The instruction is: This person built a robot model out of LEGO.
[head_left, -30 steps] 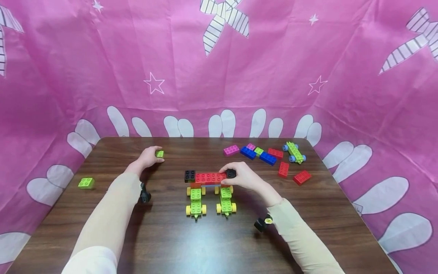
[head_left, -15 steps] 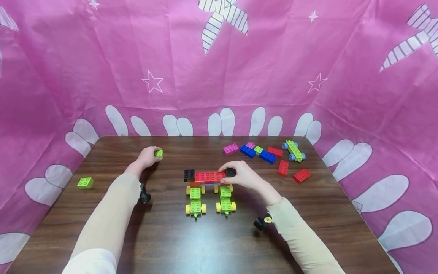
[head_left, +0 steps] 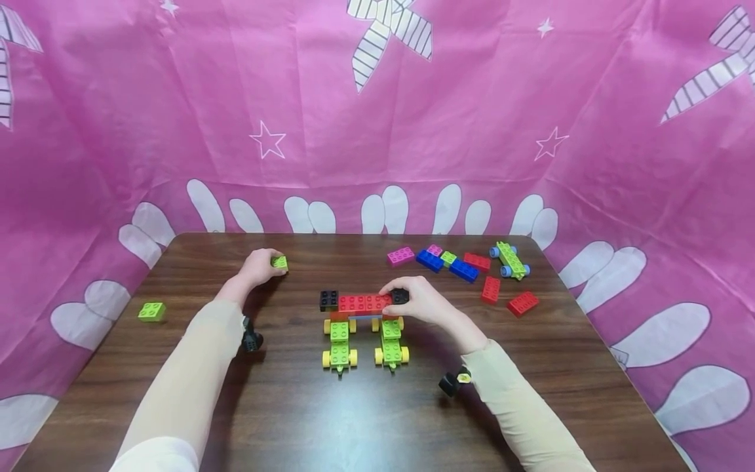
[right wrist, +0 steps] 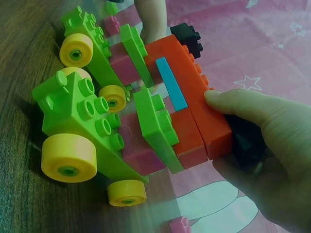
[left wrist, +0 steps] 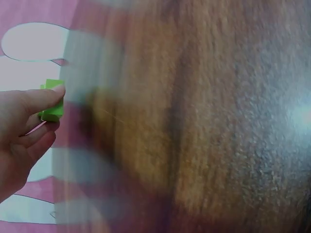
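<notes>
Your brown table (head_left: 283,406), under everything | your big block toy (head_left: 367,307) is in the middle, its green cars (head_left: 340,354) with yellow wheels (right wrist: 68,158) poking out to 6 o'clock | your right hand (head_left: 415,298), on the toy's 2 o'clock side, grips the red top (right wrist: 208,124) | your left hand (head_left: 257,267), at 10 o'clock from the toy, pinches a little green block (head_left: 280,263)

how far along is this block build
Done: a red beam bridges two green wheeled bases, with black blocks at its ends. In hand: the left hand pinches a green block, not yet on the build; the right hand grips the beam near one end. Likely left: placing that block; a blue-wheeled base and red blocks lie apart, perhaps for later.
</notes>
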`<state>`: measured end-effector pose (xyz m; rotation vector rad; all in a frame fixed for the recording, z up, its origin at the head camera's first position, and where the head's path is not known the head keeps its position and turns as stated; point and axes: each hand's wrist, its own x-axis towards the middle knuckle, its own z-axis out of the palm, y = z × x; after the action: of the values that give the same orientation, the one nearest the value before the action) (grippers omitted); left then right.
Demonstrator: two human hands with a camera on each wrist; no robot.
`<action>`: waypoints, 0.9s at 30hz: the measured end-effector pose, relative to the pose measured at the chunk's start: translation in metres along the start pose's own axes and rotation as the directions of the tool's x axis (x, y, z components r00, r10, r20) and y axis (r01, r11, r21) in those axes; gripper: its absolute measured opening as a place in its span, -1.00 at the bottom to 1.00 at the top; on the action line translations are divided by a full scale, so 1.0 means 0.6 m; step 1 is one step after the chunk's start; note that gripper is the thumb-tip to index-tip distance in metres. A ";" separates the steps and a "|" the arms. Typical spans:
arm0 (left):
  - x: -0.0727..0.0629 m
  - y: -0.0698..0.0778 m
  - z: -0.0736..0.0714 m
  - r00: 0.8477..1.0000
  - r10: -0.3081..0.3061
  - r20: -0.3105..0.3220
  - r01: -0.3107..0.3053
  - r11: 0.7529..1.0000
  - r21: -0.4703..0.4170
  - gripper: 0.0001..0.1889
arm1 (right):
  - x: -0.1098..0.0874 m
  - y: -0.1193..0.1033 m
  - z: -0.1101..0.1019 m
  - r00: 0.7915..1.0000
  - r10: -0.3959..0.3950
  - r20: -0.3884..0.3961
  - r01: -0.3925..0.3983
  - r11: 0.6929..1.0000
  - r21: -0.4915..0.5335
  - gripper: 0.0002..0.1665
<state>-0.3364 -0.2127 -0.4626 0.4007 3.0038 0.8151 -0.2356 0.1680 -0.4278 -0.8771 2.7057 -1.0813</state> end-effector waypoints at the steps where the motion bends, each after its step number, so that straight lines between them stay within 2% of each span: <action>1: 0.000 0.003 -0.002 1.000 0.002 0.002 -0.002 1.000 -0.008 -0.52 | 0.000 0.000 0.000 1.000 0.006 0.000 -0.006 1.000 0.002 -0.64; 5: -0.003 0.020 -0.010 1.000 0.005 0.001 -0.005 0.999 -0.035 -0.52 | 0.000 0.000 -0.001 1.000 -0.004 -0.002 0.004 1.000 -0.008 -0.64; 14: -0.021 0.079 -0.030 0.998 0.055 -0.026 -0.056 0.996 -0.067 -0.51 | 0.001 -0.001 -0.004 1.000 0.010 0.014 -0.010 1.000 -0.011 -0.63; 22: -0.046 0.138 -0.044 0.994 0.097 -0.052 -0.102 0.989 -0.108 -0.49 | 0.001 -0.006 -0.007 1.000 0.004 0.023 -0.003 1.000 -0.027 -0.61; 27: -0.066 0.169 -0.047 0.986 0.146 -0.080 -0.154 0.982 -0.111 -0.49 | 0.003 -0.005 -0.004 1.000 0.010 0.017 -0.009 0.999 -0.031 -0.61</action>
<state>-0.2753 -0.1521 -0.3900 0.6135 2.9997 1.0319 -0.2361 0.1668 -0.4239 -0.8730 2.7171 -1.0274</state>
